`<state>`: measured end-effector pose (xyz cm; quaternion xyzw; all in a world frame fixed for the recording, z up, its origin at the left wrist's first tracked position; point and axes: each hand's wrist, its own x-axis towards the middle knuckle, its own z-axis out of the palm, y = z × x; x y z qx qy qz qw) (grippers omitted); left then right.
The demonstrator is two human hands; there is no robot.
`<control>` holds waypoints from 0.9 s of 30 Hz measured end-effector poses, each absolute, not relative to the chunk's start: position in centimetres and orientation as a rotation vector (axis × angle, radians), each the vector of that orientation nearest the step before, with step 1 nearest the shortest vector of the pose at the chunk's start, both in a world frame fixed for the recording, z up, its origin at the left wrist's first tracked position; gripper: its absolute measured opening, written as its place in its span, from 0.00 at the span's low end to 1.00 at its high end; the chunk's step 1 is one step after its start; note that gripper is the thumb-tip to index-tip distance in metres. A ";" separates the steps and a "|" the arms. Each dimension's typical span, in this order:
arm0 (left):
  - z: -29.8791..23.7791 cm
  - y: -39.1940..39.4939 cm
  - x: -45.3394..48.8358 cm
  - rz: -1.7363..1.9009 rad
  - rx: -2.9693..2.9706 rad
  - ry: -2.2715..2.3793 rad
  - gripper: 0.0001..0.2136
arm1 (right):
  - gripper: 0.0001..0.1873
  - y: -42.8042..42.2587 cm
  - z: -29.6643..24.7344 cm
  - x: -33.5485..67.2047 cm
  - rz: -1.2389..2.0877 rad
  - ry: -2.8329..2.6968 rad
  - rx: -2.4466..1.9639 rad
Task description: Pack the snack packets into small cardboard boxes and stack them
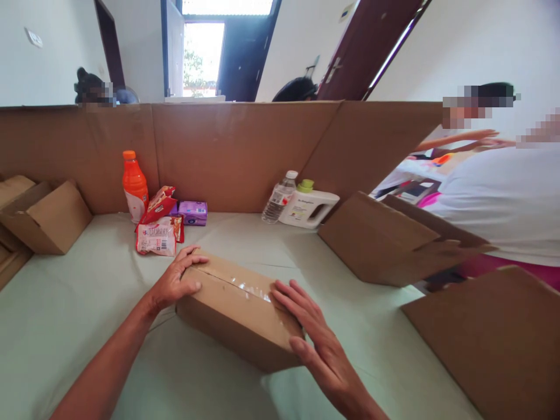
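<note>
While both hands rested on it, the box (238,306) lay flat on the pale green table (65,350) at about 6 o'clock, close in front of the person, turned a little askew. It was shut, with clear tape running along its top seam.

The left hand (177,280) sat at the box's 9 o'clock end, fingers curled over the far corner and thumb laid across the top, a loose clasp on the cardboard. The right hand (312,332) lay flat at the 3 o'clock end, fingers straight and slightly apart, pressing on the tape rather than gripping.

Judging by its look, the box was stiff along its edges and corners but likely to give in the middle of its panels. The tape looked glossy and slick. Its weight could not be told. The two short ends, low down, seemed the safest hold.

At 11 o'clock stood an orange bottle (135,186) with snack packets (156,236) and a purple pack (193,212). At 1 o'clock a water bottle (280,197) leaned against a white jug (308,205). A cardboard wall (236,154) ran along 12 o'clock, an open carton (48,219) sat at 9 o'clock, and folded cardboard (380,239) lay at 2 o'clock. Another person in a white shirt (503,198) was beyond it.
</note>
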<state>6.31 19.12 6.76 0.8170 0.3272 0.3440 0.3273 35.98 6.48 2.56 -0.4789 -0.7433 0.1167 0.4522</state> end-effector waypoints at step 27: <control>4.7 6.4 -16.7 1.757 1.409 2.904 0.25 | 0.25 14.5 -5.0 20.4 0.838 -1.810 -1.116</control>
